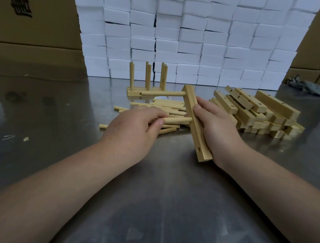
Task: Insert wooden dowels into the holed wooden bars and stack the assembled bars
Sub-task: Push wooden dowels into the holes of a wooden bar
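I see my right hand (215, 127) curled around a pale wooden bar with round holes (197, 136), held tilted just above the shiny grey metal desk (148, 198). My left hand (133, 130) pinches a round wooden dowel (178, 120); its end meets the middle of the bar. A second dowel (163, 93) sticks out left from the far end of the bar. Loose dowels (168, 106) lie behind the hands and a heap of bars (262, 114) lies at the right. On the brown cardboard box (28, 22) at far left there are black Chinese characters which I cannot read.
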